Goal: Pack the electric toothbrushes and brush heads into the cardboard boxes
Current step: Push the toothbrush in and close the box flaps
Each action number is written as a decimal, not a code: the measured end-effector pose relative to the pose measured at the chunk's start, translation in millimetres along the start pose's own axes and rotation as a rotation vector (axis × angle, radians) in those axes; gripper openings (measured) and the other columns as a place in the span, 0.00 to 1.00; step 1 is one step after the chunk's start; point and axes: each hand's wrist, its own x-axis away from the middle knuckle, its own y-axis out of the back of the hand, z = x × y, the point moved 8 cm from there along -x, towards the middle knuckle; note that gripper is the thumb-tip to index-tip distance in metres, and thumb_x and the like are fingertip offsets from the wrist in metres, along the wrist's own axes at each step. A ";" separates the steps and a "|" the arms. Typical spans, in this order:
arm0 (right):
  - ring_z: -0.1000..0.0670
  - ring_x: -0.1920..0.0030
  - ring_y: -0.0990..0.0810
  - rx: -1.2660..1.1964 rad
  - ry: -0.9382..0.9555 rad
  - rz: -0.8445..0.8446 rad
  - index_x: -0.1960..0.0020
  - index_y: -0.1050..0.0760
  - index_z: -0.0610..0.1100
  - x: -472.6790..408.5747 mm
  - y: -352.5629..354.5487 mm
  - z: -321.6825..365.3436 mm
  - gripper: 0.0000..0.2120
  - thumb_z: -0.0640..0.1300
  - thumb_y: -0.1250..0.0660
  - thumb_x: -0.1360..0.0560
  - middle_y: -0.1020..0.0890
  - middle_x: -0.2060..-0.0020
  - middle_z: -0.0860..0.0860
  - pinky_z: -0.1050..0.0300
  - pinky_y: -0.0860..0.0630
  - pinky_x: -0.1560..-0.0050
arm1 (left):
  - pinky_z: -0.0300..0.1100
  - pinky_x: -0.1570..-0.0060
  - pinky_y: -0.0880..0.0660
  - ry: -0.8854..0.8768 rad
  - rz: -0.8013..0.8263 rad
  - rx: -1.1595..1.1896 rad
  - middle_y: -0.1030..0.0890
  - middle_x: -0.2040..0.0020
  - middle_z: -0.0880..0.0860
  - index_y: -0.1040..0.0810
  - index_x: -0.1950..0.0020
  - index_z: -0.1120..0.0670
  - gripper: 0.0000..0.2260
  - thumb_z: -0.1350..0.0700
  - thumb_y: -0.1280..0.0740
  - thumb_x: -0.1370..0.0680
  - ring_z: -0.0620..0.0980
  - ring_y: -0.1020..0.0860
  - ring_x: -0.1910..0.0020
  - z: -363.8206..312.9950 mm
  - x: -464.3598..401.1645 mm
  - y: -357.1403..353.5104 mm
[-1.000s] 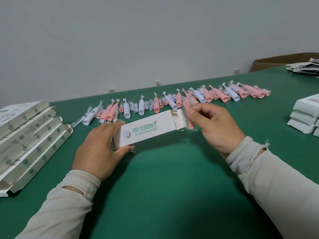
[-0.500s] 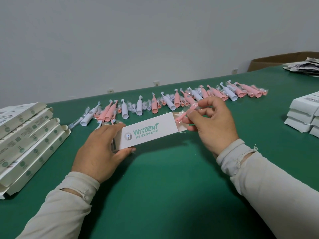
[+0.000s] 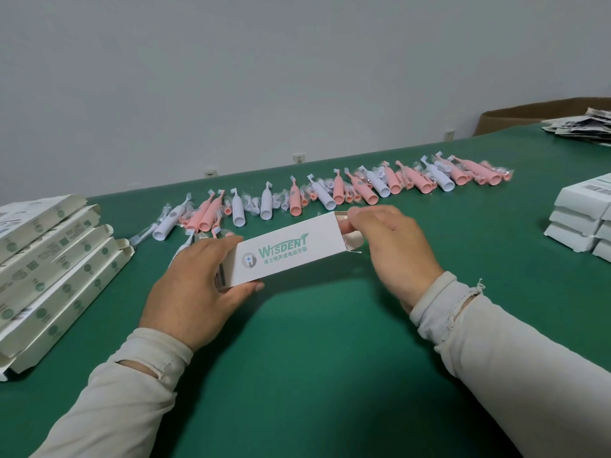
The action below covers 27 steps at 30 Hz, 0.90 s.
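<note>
Your left hand (image 3: 195,292) has a tight grip round one end of the white box (image 3: 284,256), held just above the green bench (image 3: 314,358). Your right hand (image 3: 393,249) pinches the flap at the open end. Pink and white toothbrushes (image 3: 330,193) lie in a row behind the box.

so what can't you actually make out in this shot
Head view only:
- Inside of the Wisdent box: the right hand covers its open end.
- Box's near end: under the left hand.
- Flat box stack: cut off by the left edge.
- Barcode labels: too small.
</note>
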 end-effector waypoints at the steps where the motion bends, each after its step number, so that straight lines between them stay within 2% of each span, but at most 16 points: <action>1: 0.68 0.40 0.28 0.003 -0.020 0.079 0.62 0.16 0.64 0.3 -7.6 0.5 0.13 0.62 0.39 0.28 0.24 0.41 0.70 0.65 0.37 0.38 | 0.48 0.48 0.27 -0.001 -0.004 0.007 0.22 0.40 0.46 0.27 0.31 0.46 0.31 0.37 0.29 0.31 0.49 0.27 0.43 0.1 -0.1 0.2; 3: 0.61 0.27 0.37 0.010 -0.082 0.244 0.48 0.20 0.71 3.8 -23.9 -4.5 0.18 0.71 0.44 0.31 0.36 0.25 0.64 0.54 0.43 0.25 | 0.48 0.47 0.28 -0.006 -0.001 0.020 0.22 0.40 0.46 0.27 0.31 0.46 0.31 0.37 0.29 0.31 0.49 0.27 0.42 -0.6 -0.1 -0.4; 4: 0.59 0.24 0.40 -0.007 -0.117 0.318 0.35 0.27 0.69 5.7 -30.9 -10.4 0.30 0.76 0.45 0.33 0.39 0.23 0.63 0.50 0.45 0.23 | 0.48 0.47 0.27 -0.008 0.007 0.022 0.22 0.40 0.46 0.27 0.31 0.46 0.31 0.37 0.29 0.31 0.49 0.27 0.42 -0.6 -0.1 -1.3; 5: 0.58 0.24 0.39 -0.026 -0.150 0.366 0.28 0.31 0.64 6.2 -35.2 -16.1 0.40 0.79 0.47 0.35 0.39 0.23 0.62 0.47 0.46 0.22 | 0.48 0.47 0.27 -0.007 0.014 0.018 0.22 0.40 0.46 0.27 0.31 0.46 0.31 0.37 0.28 0.31 0.49 0.27 0.42 0.2 -0.2 -2.0; 6: 0.56 0.25 0.36 -0.034 -0.166 0.377 0.27 0.30 0.58 4.6 -36.1 -19.4 0.45 0.81 0.48 0.36 0.34 0.24 0.61 0.47 0.43 0.23 | 0.49 0.47 0.26 0.002 0.019 0.009 0.22 0.39 0.46 0.28 0.30 0.45 0.31 0.37 0.28 0.31 0.49 0.27 0.42 2.4 -0.5 -2.2; 7: 0.56 0.28 0.31 -0.029 -0.154 0.345 0.32 0.24 0.58 0.4 -32.2 -19.1 0.42 0.81 0.49 0.34 0.27 0.29 0.61 0.47 0.40 0.26 | 0.51 0.47 0.25 0.017 0.017 -0.004 0.22 0.39 0.46 0.28 0.30 0.45 0.31 0.37 0.28 0.30 0.49 0.27 0.42 5.8 -1.3 -1.4; 9: 0.57 0.40 0.21 -0.050 -0.107 0.108 0.52 0.15 0.57 -15.0 -6.5 -17.2 0.30 0.74 0.48 0.27 0.17 0.44 0.62 0.50 0.31 0.37 | 0.54 0.47 0.24 0.066 -0.012 -0.033 0.22 0.38 0.47 0.28 0.30 0.45 0.30 0.40 0.26 0.30 0.51 0.27 0.42 16.4 -3.3 3.5; 10: 0.58 0.48 0.18 -0.044 -0.088 -0.033 0.59 0.15 0.55 -21.6 8.5 -18.0 0.24 0.67 0.44 0.23 0.15 0.52 0.61 0.52 0.28 0.43 | 0.55 0.47 0.24 0.101 -0.036 -0.046 0.22 0.38 0.48 0.28 0.31 0.46 0.29 0.42 0.25 0.29 0.52 0.27 0.42 23.3 -4.0 6.9; 12: 0.59 0.56 0.20 0.135 -0.033 -0.148 0.60 0.20 0.53 -31.6 21.6 -23.3 0.13 0.52 0.38 0.20 0.17 0.58 0.60 0.54 0.26 0.47 | 0.57 0.48 0.24 0.180 -0.077 -0.072 0.22 0.38 0.50 0.27 0.30 0.48 0.28 0.44 0.26 0.28 0.55 0.26 0.41 36.0 -4.4 12.1; 14: 0.57 0.51 0.21 0.392 0.005 -0.039 0.49 0.22 0.54 -38.7 8.1 -33.0 0.06 0.45 0.37 0.20 0.19 0.50 0.59 0.53 0.25 0.41 | 0.58 0.50 0.23 0.226 -0.091 -0.093 0.22 0.38 0.51 0.27 0.30 0.48 0.28 0.44 0.26 0.27 0.57 0.27 0.41 42.1 -4.2 13.1; 17: 0.44 0.32 0.29 0.798 0.098 0.202 0.28 0.31 0.49 -41.9 -24.9 -41.2 0.19 0.44 0.41 0.19 0.27 0.30 0.51 0.47 0.32 0.30 | 0.58 0.50 0.23 0.251 -0.078 -0.104 0.22 0.38 0.51 0.28 0.29 0.47 0.28 0.43 0.27 0.27 0.57 0.27 0.41 44.2 -4.5 9.2; 20: 0.43 0.21 0.45 1.003 0.087 0.374 0.22 0.41 0.48 -40.9 -42.4 -51.2 0.24 0.49 0.44 0.17 0.40 0.21 0.49 0.44 0.40 0.24 | 0.58 0.49 0.23 0.268 -0.075 -0.088 0.22 0.40 0.51 0.27 0.30 0.47 0.27 0.42 0.27 0.27 0.57 0.27 0.42 45.2 -3.6 8.1; 22: 0.43 0.23 0.40 1.043 0.036 0.406 0.28 0.31 0.50 -41.2 -40.7 -54.5 0.19 0.53 0.44 0.17 0.30 0.26 0.48 0.45 0.37 0.27 | 0.58 0.48 0.23 0.271 -0.079 -0.085 0.22 0.40 0.51 0.27 0.30 0.46 0.27 0.42 0.27 0.27 0.56 0.27 0.41 44.8 -2.7 9.1; 23: 0.42 0.28 0.32 1.068 0.039 0.376 0.38 0.24 0.52 -41.3 -37.0 -51.8 0.15 0.55 0.43 0.18 0.22 0.36 0.49 0.46 0.31 0.33 | 0.58 0.48 0.24 0.272 -0.080 -0.081 0.22 0.39 0.51 0.28 0.30 0.46 0.27 0.42 0.27 0.27 0.56 0.27 0.41 44.4 -2.6 9.5; 25: 0.44 0.44 0.25 1.106 0.081 0.294 0.59 0.25 0.55 -41.5 -28.6 -43.4 0.12 0.57 0.40 0.20 0.21 0.56 0.53 0.50 0.28 0.48 | 0.59 0.48 0.23 0.276 -0.076 -0.070 0.22 0.39 0.50 0.27 0.30 0.46 0.27 0.42 0.27 0.27 0.55 0.27 0.40 43.3 -2.6 9.7; 27: 0.46 0.53 0.24 1.072 0.049 0.234 0.64 0.29 0.53 -41.6 -20.0 -42.2 0.14 0.56 0.37 0.22 0.23 0.62 0.55 0.52 0.28 0.55 | 0.58 0.49 0.23 0.280 -0.072 -0.066 0.22 0.39 0.49 0.27 0.30 0.45 0.27 0.42 0.27 0.27 0.55 0.27 0.41 42.3 -2.4 10.0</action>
